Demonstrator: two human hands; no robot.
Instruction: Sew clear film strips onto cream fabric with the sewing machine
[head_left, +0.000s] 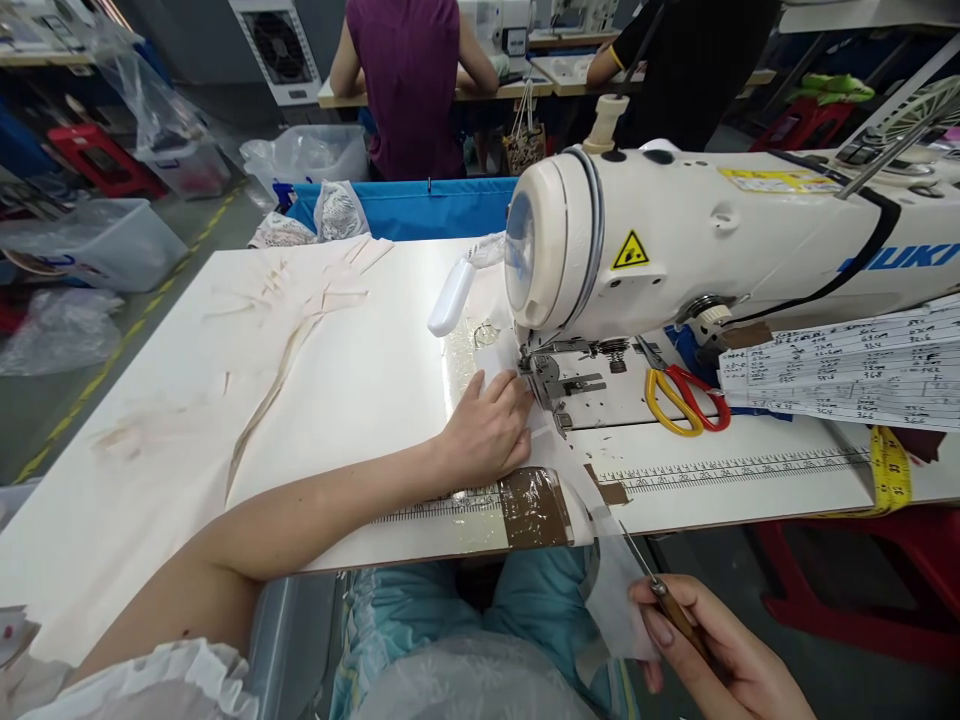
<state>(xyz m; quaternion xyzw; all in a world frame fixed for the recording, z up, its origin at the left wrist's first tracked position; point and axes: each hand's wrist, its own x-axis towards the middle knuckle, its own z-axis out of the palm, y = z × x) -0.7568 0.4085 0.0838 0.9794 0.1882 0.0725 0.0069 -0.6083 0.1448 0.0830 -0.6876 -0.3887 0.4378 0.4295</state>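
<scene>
My left hand [489, 428] lies on the machine bed with its fingers curled down on a sheer white fabric strip [616, 580], just left of the presser foot [551, 380]. From under the needle area the strip runs toward me and hangs over the table's front edge. In my right hand [724, 650] is an awl [671, 610] with a wooden handle, its thin metal tip pointing up and left. The fingers of that hand also touch the strip's hanging end. Above my left hand stands the head of a white sewing machine [637, 235].
Scissors [675, 398] with yellow and red handles lie right of the needle, near paper sheets [840, 365] and a yellow tape measure [890, 470]. Fabric scraps [277, 390] lie on the left tabletop. A blue cloth bin [427, 208] stands behind; two people sit beyond.
</scene>
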